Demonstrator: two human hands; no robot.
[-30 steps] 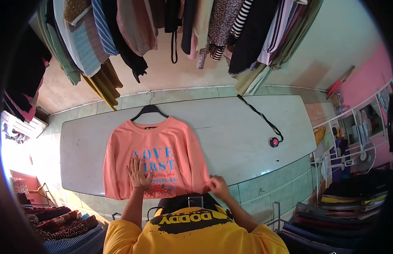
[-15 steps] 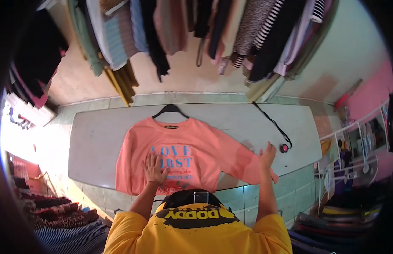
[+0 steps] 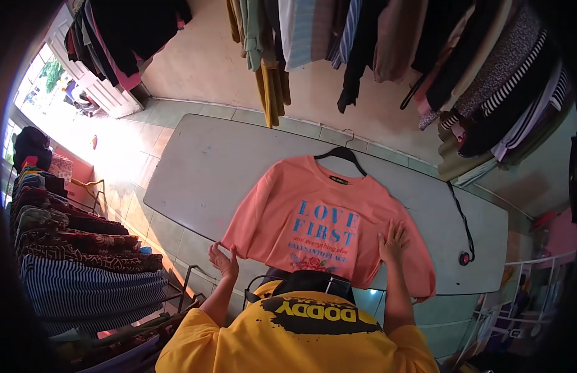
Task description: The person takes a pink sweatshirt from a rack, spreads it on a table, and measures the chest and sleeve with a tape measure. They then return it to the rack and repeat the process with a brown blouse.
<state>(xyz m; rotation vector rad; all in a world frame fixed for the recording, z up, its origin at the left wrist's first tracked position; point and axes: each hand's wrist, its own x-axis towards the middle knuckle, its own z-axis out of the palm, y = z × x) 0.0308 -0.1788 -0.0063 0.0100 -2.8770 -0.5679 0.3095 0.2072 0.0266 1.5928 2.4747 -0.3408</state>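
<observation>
My R hand (image 3: 394,242), fingers open, should steady the coral-pink, long-sleeved fabric sweatshirt (image 3: 282,205) while my L hand (image 3: 224,262), grip unclear, squares the cuff (image 3: 228,241) w/o tugging.

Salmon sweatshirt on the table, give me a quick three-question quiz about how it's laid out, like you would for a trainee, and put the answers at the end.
1. Multiple choice: which hand lies spread open on the front of the sweatshirt?
A. the left hand
B. the right hand
C. neither hand

2. True or false: the hanger at the neckline is black, and its hook points away from the person.

3. Fill in the blank: the two big lines of blue letters on the front read "LOVE ____".

Key: 1. B; 2. True; 3. FIRST
</observation>
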